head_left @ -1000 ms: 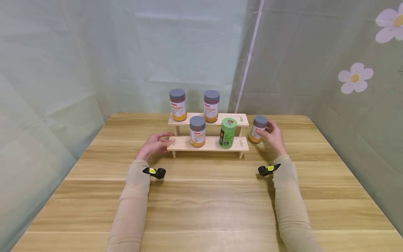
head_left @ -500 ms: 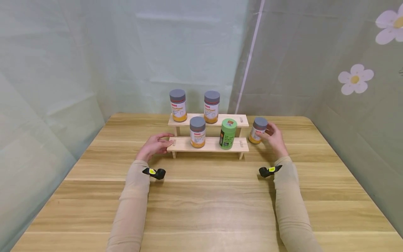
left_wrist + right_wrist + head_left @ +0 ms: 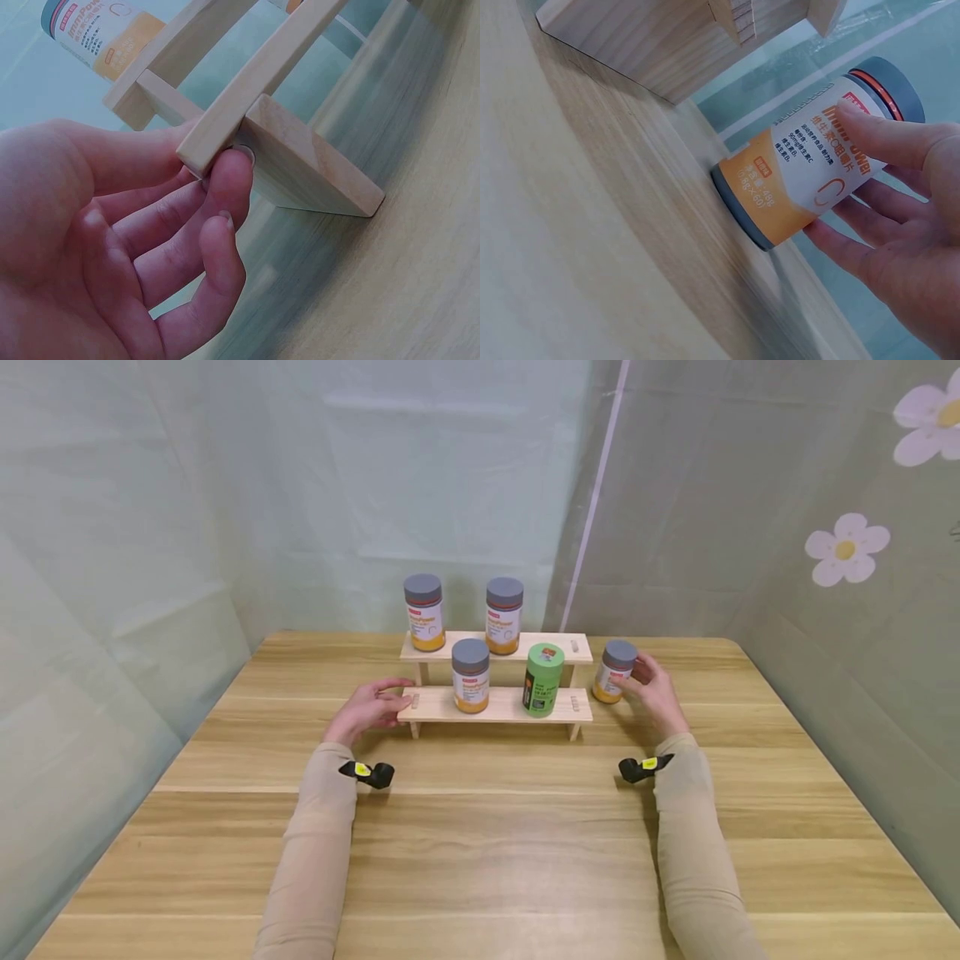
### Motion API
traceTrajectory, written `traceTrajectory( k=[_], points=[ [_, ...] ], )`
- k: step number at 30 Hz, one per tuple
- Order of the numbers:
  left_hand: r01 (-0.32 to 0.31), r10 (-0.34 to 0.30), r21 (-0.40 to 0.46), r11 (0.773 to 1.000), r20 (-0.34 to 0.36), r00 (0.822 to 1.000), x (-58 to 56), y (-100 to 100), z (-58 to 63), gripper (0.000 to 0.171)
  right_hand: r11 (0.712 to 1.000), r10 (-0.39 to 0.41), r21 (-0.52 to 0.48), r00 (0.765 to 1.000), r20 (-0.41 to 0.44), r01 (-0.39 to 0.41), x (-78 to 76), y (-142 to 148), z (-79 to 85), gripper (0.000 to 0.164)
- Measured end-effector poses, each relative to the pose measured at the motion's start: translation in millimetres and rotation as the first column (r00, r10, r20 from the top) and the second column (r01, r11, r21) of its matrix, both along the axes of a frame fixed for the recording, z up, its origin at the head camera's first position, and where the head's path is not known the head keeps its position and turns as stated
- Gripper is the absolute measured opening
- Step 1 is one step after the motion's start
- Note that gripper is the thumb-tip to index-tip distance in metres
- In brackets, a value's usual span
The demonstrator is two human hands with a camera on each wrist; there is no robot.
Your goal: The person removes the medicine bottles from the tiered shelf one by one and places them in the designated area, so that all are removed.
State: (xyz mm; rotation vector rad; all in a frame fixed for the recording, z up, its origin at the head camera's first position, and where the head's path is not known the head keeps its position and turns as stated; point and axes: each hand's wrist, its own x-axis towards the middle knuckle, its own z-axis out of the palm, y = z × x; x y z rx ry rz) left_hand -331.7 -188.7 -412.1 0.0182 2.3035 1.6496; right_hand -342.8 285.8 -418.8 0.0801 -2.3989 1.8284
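Observation:
A two-tier wooden shelf [image 3: 498, 703] stands at the back of the table. My left hand [image 3: 369, 708] pinches the left end of its lower board, thumb on top and fingers beneath, as the left wrist view shows on the board end [image 3: 225, 112]. Beside the shelf's right end, my right hand [image 3: 654, 693] holds a grey-capped vitamin bottle [image 3: 614, 673] between thumb and fingers. Its orange and white label [image 3: 795, 161] faces the right wrist camera; the base is at or very near the tabletop. On the lower board stand another grey-capped bottle [image 3: 471, 677] and a green bottle [image 3: 543, 680].
Two more grey-capped bottles, a left one [image 3: 425, 612] and a right one [image 3: 504, 616], stand on the upper board [image 3: 547, 646]. A hanging sheet [image 3: 465, 468] encloses the wooden table [image 3: 495, 843] at the back and sides.
My right forearm has shifted very slightly right and toward me. The held bottle stays beside the shelf, and my left hand keeps its place on the lower board.

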Motion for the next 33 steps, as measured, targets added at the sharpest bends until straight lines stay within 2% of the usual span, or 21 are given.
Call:
traceTrajectory(
  k=[7,14,19,24,33],
  points=[
    [0.006,-0.006,-0.013,1.0,0.001,1.0,-0.5,-2,0.5,0.053,0.999,0.032,0.02,0.999,0.022,-0.033,3.5,-1,5.5,0.075],
    [0.014,-0.014,0.004,1.0,-0.01,1.0,0.4,-3,-0.1,0.051,0.998,0.06,-0.023,0.996,0.072,-0.059,3.7,2,10.6,0.082],
    [0.046,-0.045,0.043,0.998,-0.034,0.998,4.4,-4,3.0,0.053,0.998,0.05,-0.037,0.997,0.053,-0.048,6.0,2,19.3,0.083],
    [0.021,-0.021,0.006,1.0,-0.011,1.0,3.1,-1,2.9,0.053,0.998,0.027,-0.05,1.0,-0.014,-0.028,9.8,2,27.8,0.08],
    [0.012,-0.012,0.008,1.0,0.021,1.0,-1.8,-2,1.2,0.055,0.992,0.025,-0.127,0.999,-0.022,-0.028,18.0,9,36.6,0.071]
  ],
)
